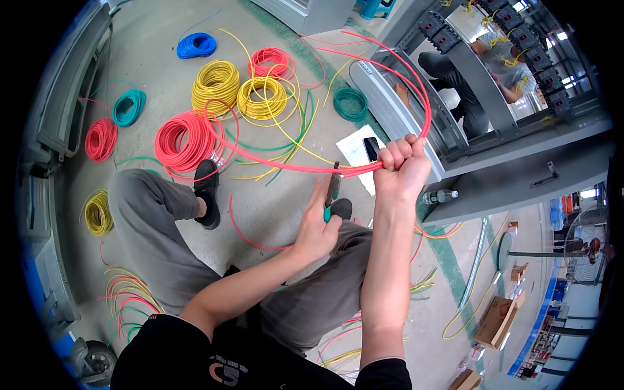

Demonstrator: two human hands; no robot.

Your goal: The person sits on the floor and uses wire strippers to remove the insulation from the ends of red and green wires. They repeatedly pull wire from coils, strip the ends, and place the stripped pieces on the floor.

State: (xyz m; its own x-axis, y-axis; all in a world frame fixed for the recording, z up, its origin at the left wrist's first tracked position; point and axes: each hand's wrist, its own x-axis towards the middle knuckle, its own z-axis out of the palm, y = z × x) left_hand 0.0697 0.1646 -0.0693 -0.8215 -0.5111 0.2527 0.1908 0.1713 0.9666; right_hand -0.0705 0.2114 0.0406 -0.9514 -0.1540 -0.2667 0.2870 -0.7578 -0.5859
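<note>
My right hand point(404, 162) is closed in a fist round a bunch of red wires point(292, 168). Their ends loop up and over to the far right, and a yellow wire runs to the same fist. In my left hand point(317, 234) is a pair of cutting pliers point(333, 185) with green grips, pointing upward. Its dark jaws meet the red wires just left of my right fist; whether they close on a wire cannot be made out. One red strand runs back toward a large red coil point(185, 143) on the floor.
Yellow coils point(216, 88), a blue coil point(196, 45) and green coils point(351, 104) lie about the floor. A phone point(372, 148) rests on white paper near a plastic bottle point(441, 196). An open metal cabinet point(468, 159) stands right, with another person beyond it. Cardboard boxes point(497, 322) lie lower right.
</note>
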